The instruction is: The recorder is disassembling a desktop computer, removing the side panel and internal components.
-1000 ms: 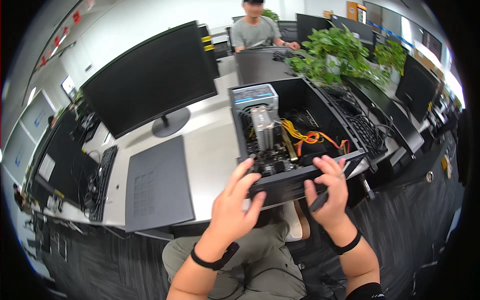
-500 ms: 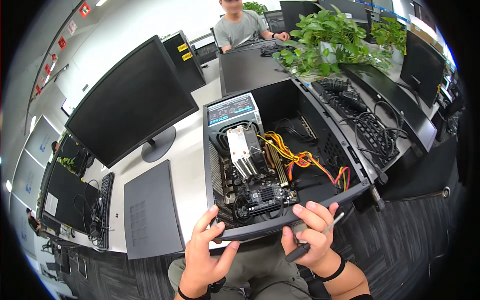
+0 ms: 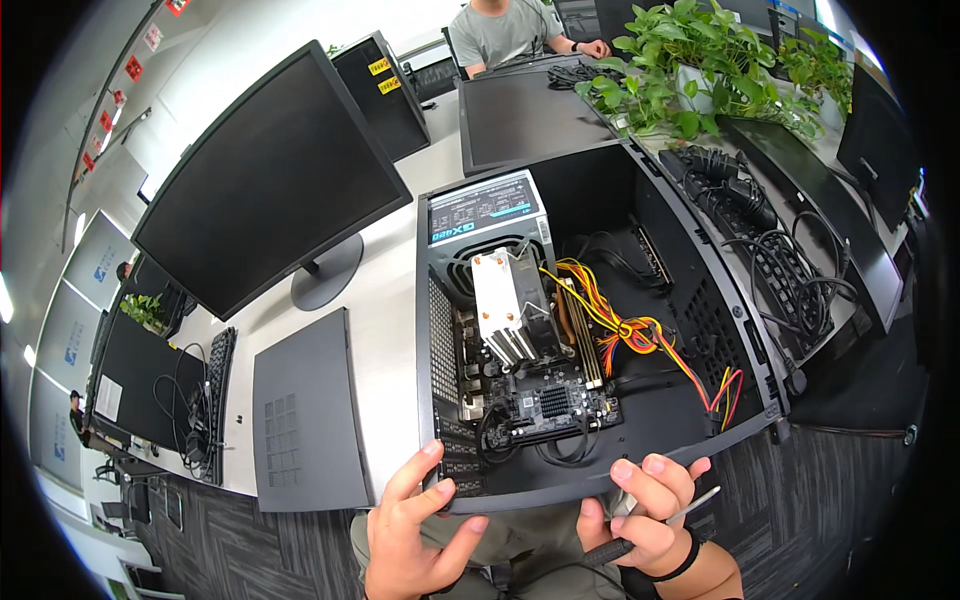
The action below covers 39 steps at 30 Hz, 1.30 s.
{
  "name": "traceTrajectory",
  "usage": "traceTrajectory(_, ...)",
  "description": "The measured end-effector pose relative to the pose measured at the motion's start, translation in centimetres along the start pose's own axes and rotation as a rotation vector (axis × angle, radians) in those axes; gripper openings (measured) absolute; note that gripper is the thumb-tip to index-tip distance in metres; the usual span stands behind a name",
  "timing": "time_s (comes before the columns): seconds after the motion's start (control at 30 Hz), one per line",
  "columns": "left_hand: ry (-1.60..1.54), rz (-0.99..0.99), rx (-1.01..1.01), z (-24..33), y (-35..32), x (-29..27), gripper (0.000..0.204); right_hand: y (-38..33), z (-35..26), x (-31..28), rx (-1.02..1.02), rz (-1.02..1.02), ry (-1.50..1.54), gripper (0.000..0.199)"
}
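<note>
Holds left hand point(image 3: 408, 535) at bottom, left of centre, spreading fingers point(image 3: 412, 473) toward top of frame, extending left thumb point(image 3: 463, 546) toward upper right. Curls right hand point(image 3: 650, 497) at bottom, right of centre, pointing right thumb point(image 3: 591, 520) upward. Slants right forearm point(image 3: 712, 578) in from lower edge toward upper left.

Here's the computer case point(image 3: 545, 492), matt, metal-looking sheet, and its side panel point(image 3: 325, 420) has that same smooth, dull coat. Bright metal gleams on the cooler point(image 3: 495, 290)! Plastic-sheathed cables point(image 3: 628, 334) shine softly; the screwdriver point(image 3: 608, 552) pairs bare metal with a matt grip. Smooth bench point(image 3: 388, 300), soft cloth trousers point(image 3: 525, 530), glossier monitor screen point(image 3: 265, 190).
</note>
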State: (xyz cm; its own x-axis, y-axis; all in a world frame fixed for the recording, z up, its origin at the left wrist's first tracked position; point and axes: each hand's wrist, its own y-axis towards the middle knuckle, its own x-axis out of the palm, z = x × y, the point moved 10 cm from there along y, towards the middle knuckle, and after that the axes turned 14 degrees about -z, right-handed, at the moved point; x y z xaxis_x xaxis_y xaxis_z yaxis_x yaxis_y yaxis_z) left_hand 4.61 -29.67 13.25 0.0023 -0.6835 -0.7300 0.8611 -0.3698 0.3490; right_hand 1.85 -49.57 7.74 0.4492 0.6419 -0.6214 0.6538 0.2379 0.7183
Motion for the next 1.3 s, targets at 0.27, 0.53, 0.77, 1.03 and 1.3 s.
traceTrajectory(0.27,-0.038,-0.187,-0.059,0.9,0.4,-0.7,0.055,-0.7,-0.1,-0.4,-0.024,0.030,-0.009,0.038)
traceTrajectory(0.53,-0.038,-0.320,-0.003,-0.5,0.3,0.7,0.063,-0.9,0.1,-0.4,-0.027,0.240,-0.069,0.032)
traceTrajectory(0.77,-0.143,-0.262,0.031,-1.7,-0.1,1.0,0.070,-0.6,0.2,-0.4,0.038,0.203,-0.181,0.026)
traceTrajectory(1.03,-0.170,-0.191,0.158,-0.8,-0.3,0.0,0.060,-0.4,-0.1,-0.5,0.051,0.272,-0.107,0.035)
traceTrajectory(1.3,-0.069,-0.112,0.186,-0.8,-0.6,0.5,0.062,1.1,-1.0,-0.9,0.020,0.211,-0.072,0.032)
